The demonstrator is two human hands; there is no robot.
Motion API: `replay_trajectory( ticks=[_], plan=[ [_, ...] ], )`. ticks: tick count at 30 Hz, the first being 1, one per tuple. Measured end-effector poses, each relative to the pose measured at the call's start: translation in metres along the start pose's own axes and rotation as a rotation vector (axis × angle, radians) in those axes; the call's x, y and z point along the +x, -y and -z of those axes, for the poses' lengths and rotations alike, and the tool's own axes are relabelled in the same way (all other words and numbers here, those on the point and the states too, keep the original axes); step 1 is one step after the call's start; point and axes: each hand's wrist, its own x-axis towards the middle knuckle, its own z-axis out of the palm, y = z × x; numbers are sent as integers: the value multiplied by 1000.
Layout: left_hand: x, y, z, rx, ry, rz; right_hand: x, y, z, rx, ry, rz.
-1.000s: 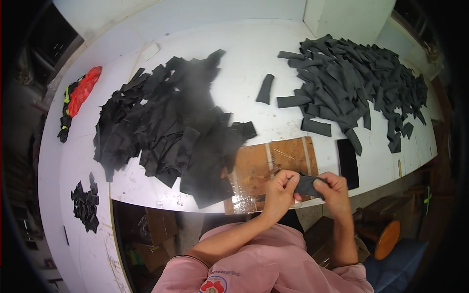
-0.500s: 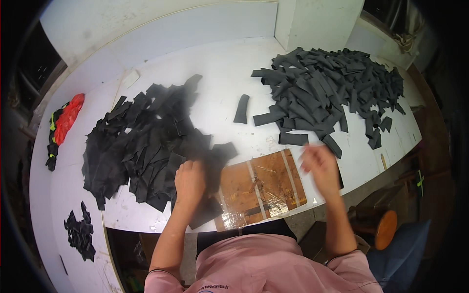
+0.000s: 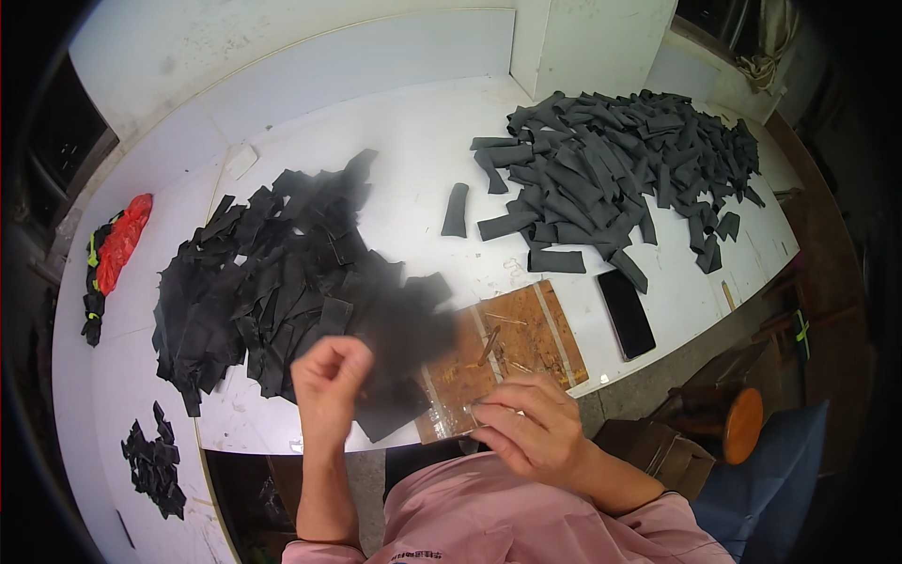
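Observation:
My left hand [image 3: 327, 381] is raised at the near edge of a heap of flat black fabric pieces [image 3: 272, 291]. Its fingers are curled with the thumb against them, and whatever they may hold is hidden. Over the near part of a brown board [image 3: 531, 329] with clear tape strips is my right hand [image 3: 531, 423]. Thumb and fingers come together there around something too small to name. A thin stick-like bit [image 3: 489, 346] lies on the board. A dark blur covers the area between the heap and the board.
Dark grey fabric tubes [image 3: 601, 179] are piled at the far right, one tube [image 3: 455, 210] lying apart. A black phone [image 3: 625, 315] rests right of the board. Far left are a red bag [image 3: 125, 242] and a small black scrap pile [image 3: 155, 461]. An orange-topped stool [image 3: 742, 425] stands beyond the table edge.
My right hand has come down and left from beside the tube pile to the board's near edge, uncovering the phone. My left hand has drawn back slightly toward me and left.

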Motion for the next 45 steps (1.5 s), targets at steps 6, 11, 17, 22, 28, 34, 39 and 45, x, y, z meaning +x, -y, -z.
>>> replay_trajectory(
  ticks=[6, 11, 17, 22, 28, 34, 39, 45],
  plan=[
    [-42, 16, -15, -227, 385, 190, 3, -4, -8, 277, 114, -318],
    [-35, 44, -25, -391, 196, 223, -7, -25, -25, 684, 248, -774],
    [-28, 40, -7, -602, 286, 350, -17, -33, -27, 821, 193, -864],
    [-21, 33, 0, -493, 409, 343, -27, -37, -30, 848, 186, -847],
    [-12, 31, 4, -307, 521, 458, -27, -34, -26, 819, 289, -806],
    [-16, 36, 5, -119, 620, 499, -31, -30, -24, 622, 411, -755],
    [-42, 47, -14, 127, 183, 166, -22, -14, -32, -337, -81, -176],
    [-54, 50, -48, 118, 156, 9, -31, -13, -43, 188, -33, -369]
  ],
)
